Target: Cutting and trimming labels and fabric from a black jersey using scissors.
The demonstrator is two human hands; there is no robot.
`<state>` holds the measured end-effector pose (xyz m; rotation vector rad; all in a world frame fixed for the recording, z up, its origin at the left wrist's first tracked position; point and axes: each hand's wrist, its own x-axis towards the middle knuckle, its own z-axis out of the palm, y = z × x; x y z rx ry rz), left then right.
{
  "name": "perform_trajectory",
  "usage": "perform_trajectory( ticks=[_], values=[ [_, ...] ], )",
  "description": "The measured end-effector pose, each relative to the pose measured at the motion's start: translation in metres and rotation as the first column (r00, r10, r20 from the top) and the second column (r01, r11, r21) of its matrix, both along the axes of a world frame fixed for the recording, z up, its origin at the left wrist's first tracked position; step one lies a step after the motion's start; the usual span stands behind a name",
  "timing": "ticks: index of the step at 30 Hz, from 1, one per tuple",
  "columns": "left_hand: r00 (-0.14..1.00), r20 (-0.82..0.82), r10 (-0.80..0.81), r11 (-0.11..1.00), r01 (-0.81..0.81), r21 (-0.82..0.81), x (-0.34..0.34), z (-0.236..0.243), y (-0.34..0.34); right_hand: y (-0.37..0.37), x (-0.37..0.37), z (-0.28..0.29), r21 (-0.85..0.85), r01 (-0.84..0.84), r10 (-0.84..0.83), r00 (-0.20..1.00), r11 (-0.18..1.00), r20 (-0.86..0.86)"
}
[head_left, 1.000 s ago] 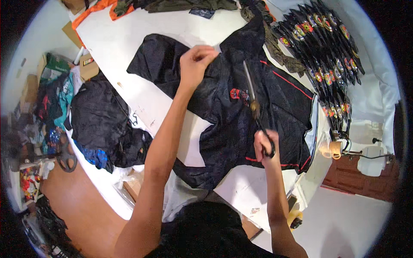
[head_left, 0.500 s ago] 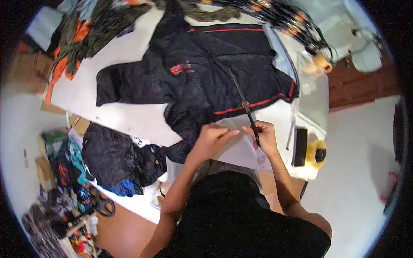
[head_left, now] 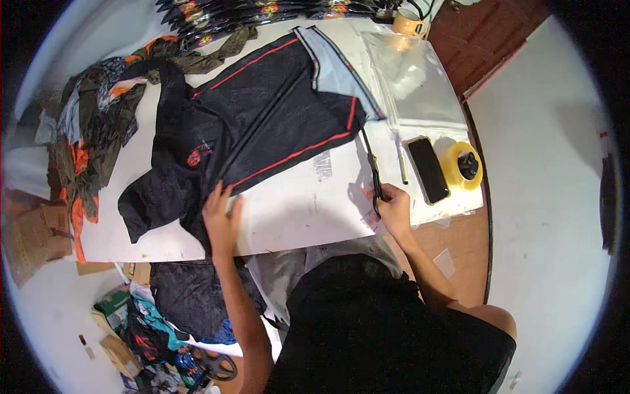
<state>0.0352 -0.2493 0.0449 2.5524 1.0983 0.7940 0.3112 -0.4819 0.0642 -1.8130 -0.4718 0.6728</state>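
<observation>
A black shirt (head_left: 262, 111) with red piping and a small red print lies spread across the white table. My left hand (head_left: 222, 220) rests at its near edge, by the lower end of the red seam. The fingers there are somewhat blurred but look stretched out and apart, touching the cloth. At the right, my right hand (head_left: 394, 210) is closed round the handles of black scissors (head_left: 375, 172). Their blades point away from me, with the tip beside the shirt's hem corner. A light grey-blue lining (head_left: 335, 65) shows at the shirt's far right end.
A phone (head_left: 428, 171) and a yellow tape roll (head_left: 453, 174) lie at the right, beside a slim pen-like stick (head_left: 401, 161). Behind them are clear plastic sheets (head_left: 420, 85) and an orange-tan roll (head_left: 408, 25). Camouflage-and-orange clothes (head_left: 92, 131) heap at the left; dark packets (head_left: 223, 23) line the back.
My left hand has moved left, away from my right hand, to the shirt's near edge. The view has shifted, so the shirt appears farther left and turned. The scissors stay in my right hand.
</observation>
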Motion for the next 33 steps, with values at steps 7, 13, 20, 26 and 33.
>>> perform_trajectory(
  ticks=[7, 13, 20, 26, 33],
  values=[
    [0.972, 0.025, 0.233, 0.968, -0.234, 0.089, 0.001, 0.002, -0.003, -0.001, 0.012, -0.005, -0.077, 0.060, -0.037, 0.960, 0.995, 0.277],
    [0.998, 0.049, -0.049, 0.999, 0.048, 0.025, 0.084, 0.009, -0.049, 0.008, 0.036, -0.001, -0.160, 0.097, -0.021, 0.907, 0.982, 0.422],
    [0.982, -0.137, -0.130, 0.992, 0.128, -0.022, 0.061, -0.002, -0.037, 0.031, 0.062, 0.010, -0.257, 0.148, 0.030, 0.815, 0.955, 0.579],
    [0.986, -0.123, -0.114, 0.993, 0.110, -0.037, 0.030, -0.005, -0.020, 0.047, 0.055, -0.004, -0.141, 0.034, 0.076, 0.710, 0.989, 0.700],
    [0.985, -0.109, -0.137, 0.989, 0.130, -0.069, 0.039, 0.001, -0.024, 0.101, 0.019, -0.001, 0.039, -0.352, 0.241, 0.713, 0.935, 0.659]
  ],
)
